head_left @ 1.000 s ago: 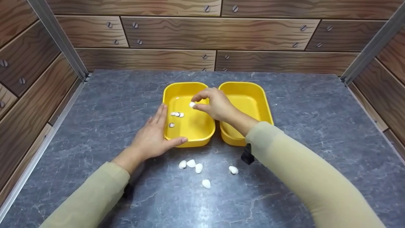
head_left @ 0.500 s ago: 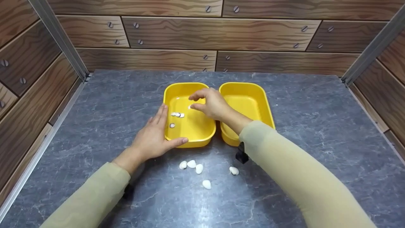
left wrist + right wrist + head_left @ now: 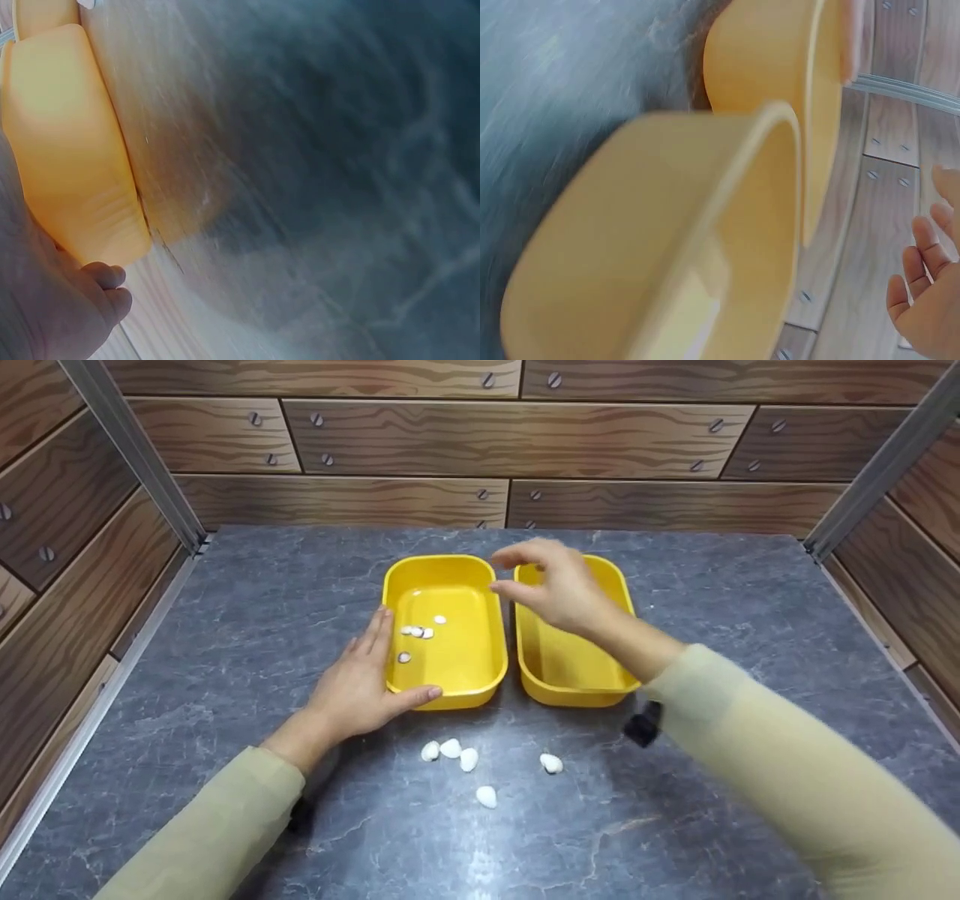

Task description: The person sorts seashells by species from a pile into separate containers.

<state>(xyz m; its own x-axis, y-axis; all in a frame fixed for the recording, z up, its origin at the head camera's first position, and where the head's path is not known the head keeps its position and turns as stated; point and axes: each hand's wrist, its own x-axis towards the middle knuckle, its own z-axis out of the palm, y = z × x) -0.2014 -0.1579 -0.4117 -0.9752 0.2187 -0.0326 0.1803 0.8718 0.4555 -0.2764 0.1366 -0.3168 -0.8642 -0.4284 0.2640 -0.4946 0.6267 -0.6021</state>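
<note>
My left hand [image 3: 356, 690] rests along the left side and near-left corner of the left yellow tray [image 3: 469, 691], thumb over the front rim. Inside that tray lie several small whitish shells [image 3: 417, 631]; one white shell [image 3: 439, 619] sits a little apart from a short row of them. My right hand [image 3: 566, 589] hovers above the right yellow tray [image 3: 577, 697], its thumb and fingers spread apart with nothing between them. In the right wrist view the fingers [image 3: 924, 251] of that hand are loosely bent and hold nothing.
In front of the trays, several white shells lie on the dark marbled table [image 3: 300, 840]: a group [image 3: 451, 748] at the left, one shell [image 3: 487, 796] nearer me and one shell [image 3: 551, 763] to the right. Wood-patterned walls [image 3: 397, 439] enclose the back and sides.
My right hand has let go of a white shell inside the left tray and moved right, over the other tray. My left hand has stayed at the left tray's edge.
</note>
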